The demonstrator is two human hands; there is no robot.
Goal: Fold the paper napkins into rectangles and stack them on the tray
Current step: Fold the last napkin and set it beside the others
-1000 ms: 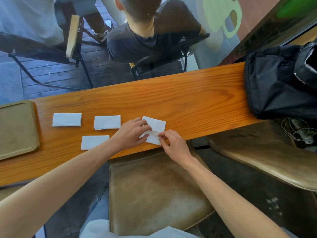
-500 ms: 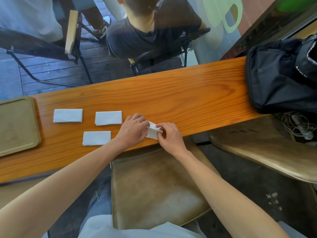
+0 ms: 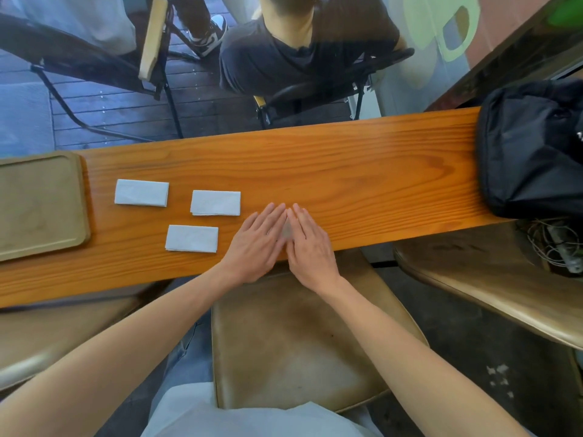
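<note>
While both palms lie flat over it, the fourth napkin (image 3: 286,230) shows only as a pale sliver in the gap between the hands, near the front edge of the tabletop (image 3: 362,171). The left hand (image 3: 257,239) and right hand (image 3: 307,241) rest side by side, fingers straight and close together, index fingertips almost touching, pressing down rather than pinching anything. This looks like the creasing step of a fold. Three folded napkins (image 3: 215,202) lie apart from one another to the left, none stacked, and the tray (image 3: 82,197) at the far left end holds nothing that can be seen. Next, I judge, the hands must lift off without dragging the paper open, then gather the rectangles one by one and align their edges on the tray. A black bag (image 3: 530,146) sits at the right end.
</note>
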